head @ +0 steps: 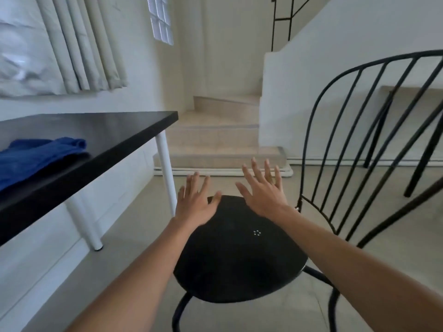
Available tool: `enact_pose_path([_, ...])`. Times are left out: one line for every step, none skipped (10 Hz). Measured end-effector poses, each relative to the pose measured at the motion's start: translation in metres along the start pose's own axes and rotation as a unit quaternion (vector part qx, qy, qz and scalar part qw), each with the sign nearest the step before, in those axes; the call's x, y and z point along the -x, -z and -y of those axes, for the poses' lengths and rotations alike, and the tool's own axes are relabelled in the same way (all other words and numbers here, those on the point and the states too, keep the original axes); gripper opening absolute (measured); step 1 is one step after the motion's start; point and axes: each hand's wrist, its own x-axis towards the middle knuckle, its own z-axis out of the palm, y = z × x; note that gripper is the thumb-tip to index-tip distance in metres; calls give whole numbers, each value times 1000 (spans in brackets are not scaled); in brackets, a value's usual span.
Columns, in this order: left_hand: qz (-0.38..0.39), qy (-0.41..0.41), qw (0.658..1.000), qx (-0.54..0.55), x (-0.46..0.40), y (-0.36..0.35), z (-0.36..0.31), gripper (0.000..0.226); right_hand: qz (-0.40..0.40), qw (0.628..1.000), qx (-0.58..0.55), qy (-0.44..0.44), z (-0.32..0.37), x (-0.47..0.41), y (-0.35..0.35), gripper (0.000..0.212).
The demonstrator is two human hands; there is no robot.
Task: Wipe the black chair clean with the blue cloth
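Both forearms reached forward over the chair (237,257), a black metal piece with a round seat and a spindle back. Left hand (195,204) and right hand (262,192) were spread wide, fingers splayed, palms down above the far edge of the seat, holding nothing; contact with the seat could not be confirmed. To the left of the chair, the blue cloth (36,156) lay crumpled on the black bench (119,130), well apart from both hands.
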Motion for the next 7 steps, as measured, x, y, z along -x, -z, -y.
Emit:
enact_pose_path([36, 10, 999, -4, 13, -34, 9, 74, 41, 999, -20, -22, -10, 28, -32, 70])
enact_pose_path([72, 23, 997, 4, 24, -60, 15, 76, 81, 995, -31, -52, -20, 55, -56, 72])
enact_pose_path([107, 22, 994, 5, 34, -81, 19, 78, 126, 988, -43, -72, -25, 72, -74, 76])
enact_pose_path([104, 10, 994, -33, 35, -93, 22, 79, 140, 986, -46, -80, -24, 73, -84, 79])
enact_pose_path([96, -2, 994, -45, 34, -95, 23, 79, 151, 984, -38, -83, -22, 72, -86, 78])
enact_pose_path([91, -3, 995, -45, 33, -97, 24, 79, 149, 984, -41, -93, -22, 73, -88, 78])
enact_pose_path([78, -4, 996, -40, 35, -97, 23, 79, 122, 986, -72, -94, -22, 74, -88, 76])
